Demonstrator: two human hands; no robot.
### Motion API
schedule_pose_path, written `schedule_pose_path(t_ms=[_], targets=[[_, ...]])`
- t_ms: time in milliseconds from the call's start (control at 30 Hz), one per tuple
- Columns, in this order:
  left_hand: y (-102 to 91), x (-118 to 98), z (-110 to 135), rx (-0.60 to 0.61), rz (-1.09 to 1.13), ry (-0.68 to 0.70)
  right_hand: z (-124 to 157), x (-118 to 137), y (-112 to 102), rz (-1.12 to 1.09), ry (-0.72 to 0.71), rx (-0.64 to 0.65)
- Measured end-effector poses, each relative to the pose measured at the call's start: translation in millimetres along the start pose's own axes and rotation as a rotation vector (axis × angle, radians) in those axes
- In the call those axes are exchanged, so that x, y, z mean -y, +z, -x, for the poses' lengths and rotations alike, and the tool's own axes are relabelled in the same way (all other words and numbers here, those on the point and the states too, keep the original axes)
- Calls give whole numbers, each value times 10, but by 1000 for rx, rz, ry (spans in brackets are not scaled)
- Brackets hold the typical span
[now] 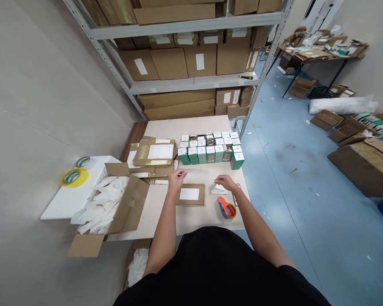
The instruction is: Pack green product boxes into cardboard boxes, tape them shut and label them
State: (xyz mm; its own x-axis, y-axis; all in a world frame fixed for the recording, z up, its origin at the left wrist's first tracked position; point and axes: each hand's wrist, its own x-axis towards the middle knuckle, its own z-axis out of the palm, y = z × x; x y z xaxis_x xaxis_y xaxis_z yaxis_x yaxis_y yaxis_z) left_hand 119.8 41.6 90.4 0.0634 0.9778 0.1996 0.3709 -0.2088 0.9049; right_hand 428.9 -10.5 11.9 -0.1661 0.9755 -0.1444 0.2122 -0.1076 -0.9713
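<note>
My left hand (pixel 176 180) pinches the near end of a thin, translucent sheet (pixel 196 174), hard to make out against the pale table. Below it lies a flat cardboard box (pixel 201 194) with a white label on top. My right hand (pixel 226 182) has its fingertips pressed together at a small stack of white paper slips (pixel 218 190). What exactly those fingertips hold is too small to tell. An orange tape dispenser (pixel 226 206) with a yellow roll lies close to my right forearm, beside a phone (pixel 236 194) partly hidden by that arm.
Rows of green-and-white boxes (pixel 201 154) stand at the table's back right. Flattened labelled cardboard packages (pixel 140 159) are piled at left. An open carton (pixel 134 204) of white paper and tape rolls (pixel 74 177) sit farther left. Metal shelving (pixel 178 86) rises behind.
</note>
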Motion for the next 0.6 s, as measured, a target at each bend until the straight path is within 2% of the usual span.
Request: schedule_pose_path(t_ms=[100, 167, 233, 300, 367, 433, 467, 567, 600], targets=[[-197, 27, -97, -104, 22, -49, -3, -63, -52, -46, -2, -68], [-224, 13, -107, -139, -5, -50, 2, -68, -45, -34, 29, -135], [-138, -27, -40, -203, -61, -15, 18, -16, 10, 15, 78, -247], [42, -81, 105, -279, -156, 97, 49, 94, 115, 11, 102, -318], [270, -138, 299, -311, -249, 236, 85, 241, 264, -110, 91, -255], [494, -188, 504, -207, -296, 341, 114, 391, 432, -285, 64, -129], [590, -210, 599, -122, -311, 386, 123, 457, 508, -341, 44, -115], [778, -252, 807, 96, -297, 482, 131, 593, 646, -405, -15, -219], [805, -258, 844, 119, -275, 475, 135, 620, 654, -412, -16, -255]])
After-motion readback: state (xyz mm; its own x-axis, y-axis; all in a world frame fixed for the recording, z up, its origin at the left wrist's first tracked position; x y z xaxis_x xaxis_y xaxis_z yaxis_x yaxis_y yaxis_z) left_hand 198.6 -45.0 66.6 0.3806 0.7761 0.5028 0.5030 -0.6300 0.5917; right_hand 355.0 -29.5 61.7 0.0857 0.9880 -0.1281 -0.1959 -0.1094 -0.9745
